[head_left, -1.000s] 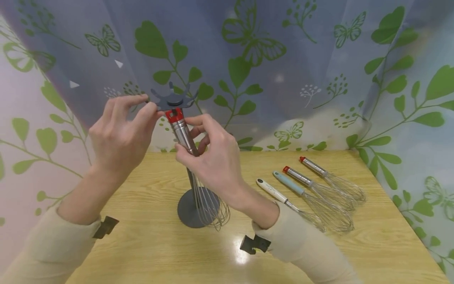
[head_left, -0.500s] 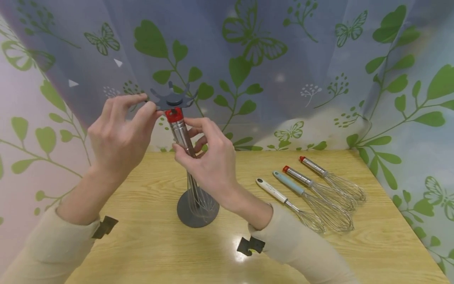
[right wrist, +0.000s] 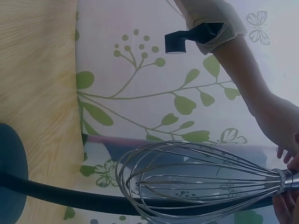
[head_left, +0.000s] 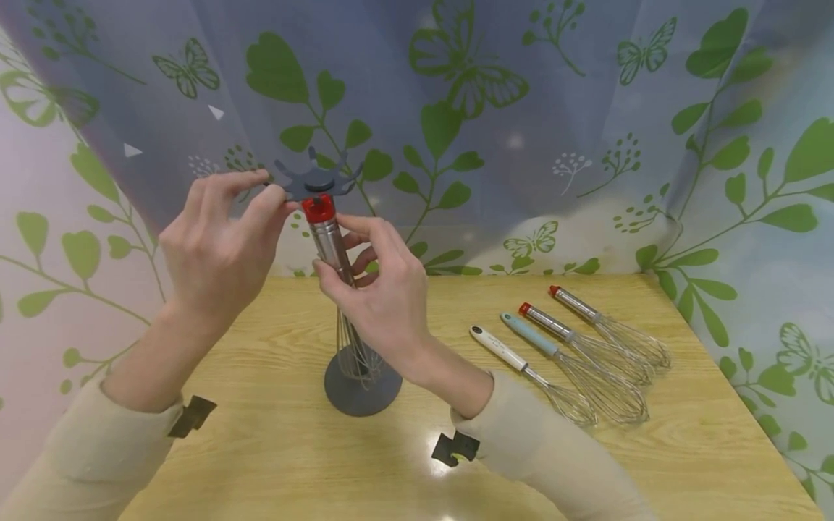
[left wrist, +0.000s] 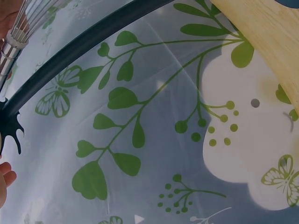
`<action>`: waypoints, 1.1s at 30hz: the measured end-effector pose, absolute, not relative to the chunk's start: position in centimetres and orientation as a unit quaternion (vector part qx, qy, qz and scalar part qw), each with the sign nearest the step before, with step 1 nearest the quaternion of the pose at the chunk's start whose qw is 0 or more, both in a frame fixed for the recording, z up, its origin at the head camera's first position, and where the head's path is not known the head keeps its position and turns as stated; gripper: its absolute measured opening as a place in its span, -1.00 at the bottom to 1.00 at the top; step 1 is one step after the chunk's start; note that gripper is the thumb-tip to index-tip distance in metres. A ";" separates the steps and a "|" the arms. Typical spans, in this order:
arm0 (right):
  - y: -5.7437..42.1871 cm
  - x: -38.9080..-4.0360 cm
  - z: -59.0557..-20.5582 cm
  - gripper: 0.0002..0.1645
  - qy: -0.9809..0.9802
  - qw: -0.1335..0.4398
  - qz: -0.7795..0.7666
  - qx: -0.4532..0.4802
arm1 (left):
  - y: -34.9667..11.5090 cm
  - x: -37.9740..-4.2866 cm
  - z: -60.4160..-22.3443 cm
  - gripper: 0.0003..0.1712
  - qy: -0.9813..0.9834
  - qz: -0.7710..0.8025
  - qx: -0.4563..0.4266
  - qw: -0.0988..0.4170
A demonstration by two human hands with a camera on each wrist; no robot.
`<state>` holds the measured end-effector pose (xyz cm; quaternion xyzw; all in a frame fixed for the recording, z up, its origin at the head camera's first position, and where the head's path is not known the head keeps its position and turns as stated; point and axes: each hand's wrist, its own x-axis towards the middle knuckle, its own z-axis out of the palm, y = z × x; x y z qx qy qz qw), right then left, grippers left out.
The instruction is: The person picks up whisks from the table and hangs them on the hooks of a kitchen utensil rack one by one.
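Note:
A steel whisk with a red end cap hangs nearly upright in my right hand, thumb and fingers around its metal handle. Its red cap meets the underside of the hooked top of a dark grey utensil stand. My left hand pinches one arm of that hooked top at its left side. The wire loops run alongside the stand's pole in the right wrist view. In the left wrist view, the hooks show at the left edge by a bit of the left hand.
To the right lie a white-handled whisk, a light blue-handled whisk and two red-capped steel whisks, side by side on the wooden table. A patterned curtain rises behind the table.
The whisk in my right hand has swung from a slant to closer to upright, its loops moving left toward the pole. The left hand stays at the hooked top.

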<state>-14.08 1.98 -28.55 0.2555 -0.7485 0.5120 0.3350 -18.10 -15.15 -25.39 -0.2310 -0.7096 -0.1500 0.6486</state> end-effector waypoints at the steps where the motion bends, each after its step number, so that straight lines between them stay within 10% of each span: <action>1: 1.9 -14.1 -28.6 -0.44 -0.747 0.337 0.512 0.256 | -15.2 -18.1 -25.4 -0.66 -0.710 -0.150 -0.231 0.648; 33: 0.7 -14.7 -29.6 -0.44 -0.734 0.368 0.513 0.249 | -15.6 -18.2 -25.5 -0.70 -0.713 -0.148 -0.234 0.644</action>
